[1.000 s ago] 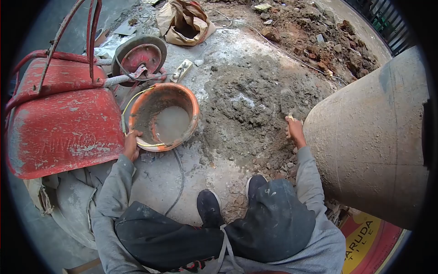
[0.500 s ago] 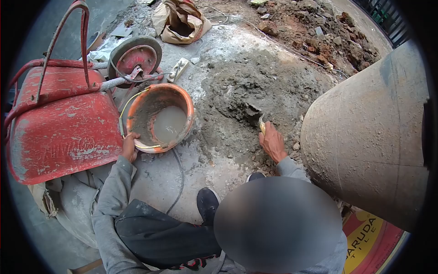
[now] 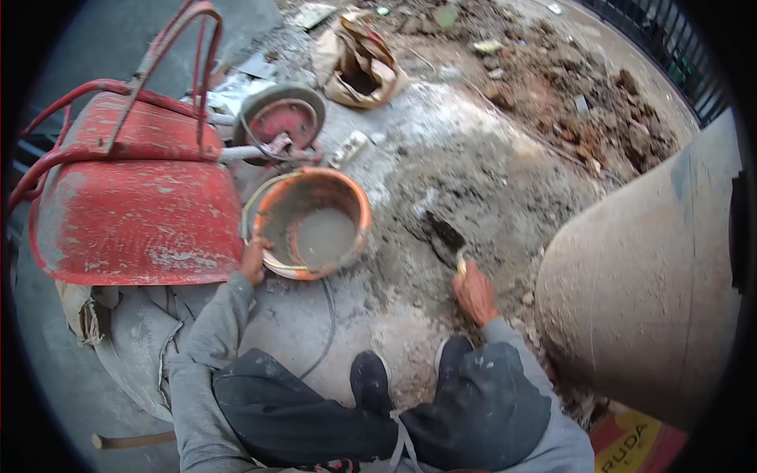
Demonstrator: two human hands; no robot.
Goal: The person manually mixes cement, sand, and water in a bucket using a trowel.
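Note:
My left hand (image 3: pixel 254 262) grips the near left rim of an orange bucket (image 3: pixel 361 206), its fingers closed over the edge. Greyish water or thin slurry (image 3: pixel 323 236) lies at the bottom of this bucket, and its inner wall is smeared with grey. In my right hand (image 3: pixel 475 296) is the handle of a trowel (image 3: pixel 445 233). The dark blade rests against the wet grey mortar (image 3: pixel 505 197) spread on the ground. My right fingers are wrapped round the handle.
An overturned red wheelbarrow (image 3: pixel 142 221) lies at the left, its wheel (image 3: pixel 277 122) beside the bucket. Farther back stand an open paper sack (image 3: pixel 363 75) and a heap of soil and rubble (image 3: pixel 583 102). A large pale cylinder (image 3: pixel 639 268) fills the right side. A cable (image 3: pixel 330 327) runs near my shoes.
The view has shifted, so the scene sits farther right. The trowel blade has turned and now shows its dark face on the mortar. My left hand stays on the bucket rim.

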